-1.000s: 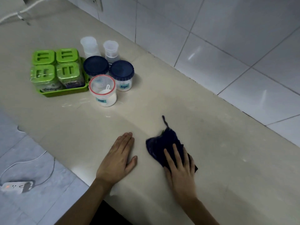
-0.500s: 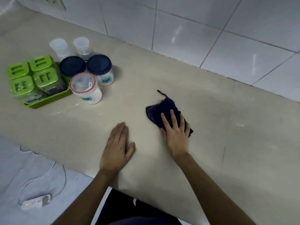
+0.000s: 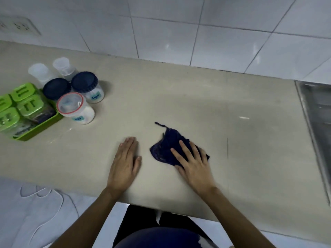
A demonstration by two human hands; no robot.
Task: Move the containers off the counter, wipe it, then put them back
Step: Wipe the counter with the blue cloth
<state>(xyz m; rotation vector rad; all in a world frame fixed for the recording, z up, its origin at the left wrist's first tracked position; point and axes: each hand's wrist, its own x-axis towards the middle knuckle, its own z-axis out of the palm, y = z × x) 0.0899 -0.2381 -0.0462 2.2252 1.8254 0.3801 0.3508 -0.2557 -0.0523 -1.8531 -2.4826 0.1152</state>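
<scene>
A dark blue cloth (image 3: 166,147) lies crumpled on the beige counter (image 3: 197,108). My right hand (image 3: 193,161) presses flat on its right part, fingers spread. Just left of the cloth, my left hand (image 3: 125,161) rests palm down on the bare counter and holds nothing. At the far left stand the containers: a red-rimmed jar (image 3: 75,108), two blue-lidded jars (image 3: 86,85) (image 3: 56,88), two clear cups (image 3: 63,67) (image 3: 40,72) and a green tray (image 3: 43,124) with several green-lidded boxes (image 3: 30,106).
A steel sink edge (image 3: 315,111) borders the counter on the right. White wall tiles (image 3: 215,36) with a socket (image 3: 19,26) rise behind. The counter's front edge runs just below my wrists, with a white cable (image 3: 53,208) on the floor below it.
The view has swung right, bringing the sink into sight. My right hand has slid the cloth across the counter. My left hand stays flat on the counter beside it.
</scene>
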